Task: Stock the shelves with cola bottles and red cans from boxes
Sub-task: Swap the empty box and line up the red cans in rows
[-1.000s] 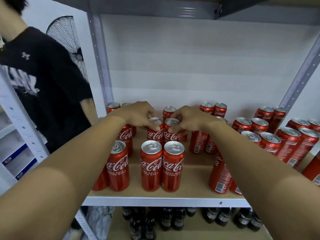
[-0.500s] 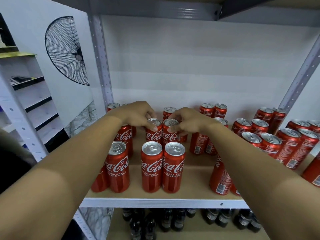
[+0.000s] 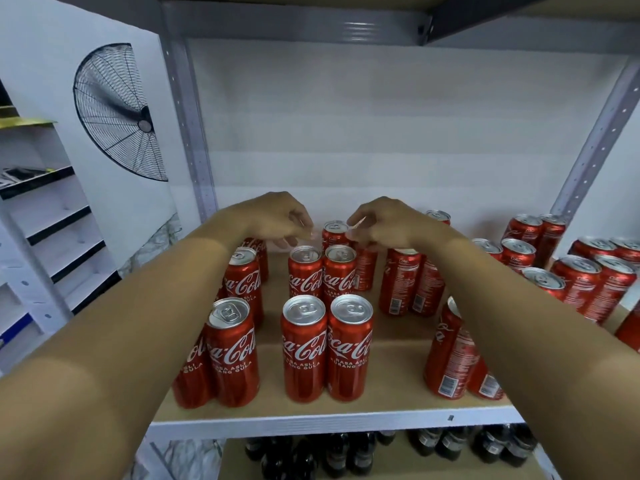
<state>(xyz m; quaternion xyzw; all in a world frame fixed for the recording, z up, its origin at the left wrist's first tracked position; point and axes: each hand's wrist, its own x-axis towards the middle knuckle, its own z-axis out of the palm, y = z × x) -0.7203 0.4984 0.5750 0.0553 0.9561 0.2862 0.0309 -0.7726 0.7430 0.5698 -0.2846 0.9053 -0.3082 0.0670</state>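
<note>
Red cans [image 3: 304,348] stand upright in pairs on the wooden shelf [image 3: 391,368]; near ones read "Coca-Cola", "RASA ASLI", "KURANG GULA". Left hand [image 3: 277,218] and right hand [image 3: 384,221] hover over the far middle pair, fingers curled, empty, just above the lids. Dark cola bottles [image 3: 349,452] sit on the lower shelf, labels unreadable.

"Coca-Cola" in white script is read on the red cans [image 3: 304,348] standing nearer than the grips, with "RASA ASLI KURANG GULA" printed beneath it. On the cans [image 3: 450,355] right of the grips only small unreadable print and barcodes are shown.
</note>
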